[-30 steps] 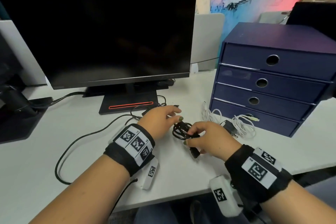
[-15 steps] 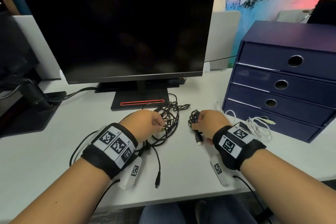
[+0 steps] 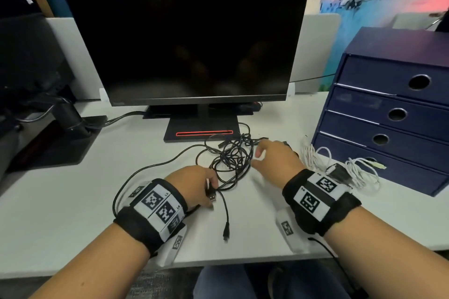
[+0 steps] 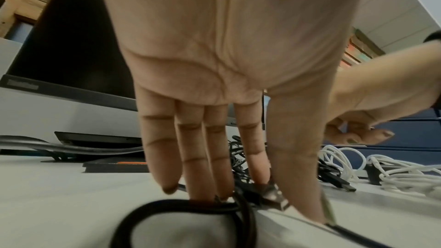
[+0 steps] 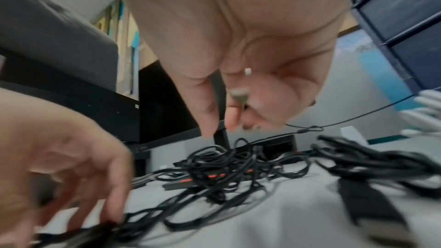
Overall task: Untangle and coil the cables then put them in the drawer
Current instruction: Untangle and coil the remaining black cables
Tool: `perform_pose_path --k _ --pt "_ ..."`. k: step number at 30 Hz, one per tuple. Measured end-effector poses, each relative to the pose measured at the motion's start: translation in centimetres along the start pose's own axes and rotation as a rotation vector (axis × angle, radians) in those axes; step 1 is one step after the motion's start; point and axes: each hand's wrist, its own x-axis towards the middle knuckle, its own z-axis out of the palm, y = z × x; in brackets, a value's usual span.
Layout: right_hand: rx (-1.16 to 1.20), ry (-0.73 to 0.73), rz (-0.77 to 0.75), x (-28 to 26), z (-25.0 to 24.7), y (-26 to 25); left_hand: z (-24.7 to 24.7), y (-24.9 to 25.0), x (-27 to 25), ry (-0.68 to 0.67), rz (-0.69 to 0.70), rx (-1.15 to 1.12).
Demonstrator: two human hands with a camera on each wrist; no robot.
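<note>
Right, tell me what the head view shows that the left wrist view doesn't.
Only the head view shows all four drawers shut, the micro plug lying loose on the desk, and both wristbands.

Only the left wrist view shows the left palm, with the fingers reaching straight down beside the USB plug.

Both show the left hand at the USB plug, the black tangle, the white cables and the monitor.

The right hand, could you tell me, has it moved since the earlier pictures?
Yes. The right hand has shifted left, away from the blue drawer unit towards the monitor stand, reaching the black cable tangle.
</note>
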Motion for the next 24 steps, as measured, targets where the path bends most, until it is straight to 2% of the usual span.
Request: perform_pose_path --k 3,7,11,15,17,21,24 --pt "0.151 -0.182 -0.110 -1.5 0.3 -1.4 0.3 0.4 0.2 0.001 0.038 -0.002" --pt "0.235 -0.341 -0.150 -2.1 1.1 -1.7 0.4 0.9 0.0 -0.018 0.109 0.013" --pt "-0.038 -0.366 -0.127 -2.2 2.0 -1.7 1.1 1.4 -0.3 -0.069 0.163 0.049" --pt "-0.083 -0.273 0.070 -1.4 2.6 -1.4 1.3 1.5 -0.6 -0.083 0.153 0.011" --pt "-0.102 -0.282 0.123 -1.3 2.3 -1.2 1.3 1.5 -0.7 -0.101 0.147 0.020" --pt "-0.078 -0.410 0.014 -1.9 1.3 -0.9 1.4 1.3 -1.0 -0.135 0.123 0.068" --pt "0.129 -0.467 -0.075 -2.5 0.9 -0.4 1.4 0.6 -1.4 -0.113 0.083 0.104"
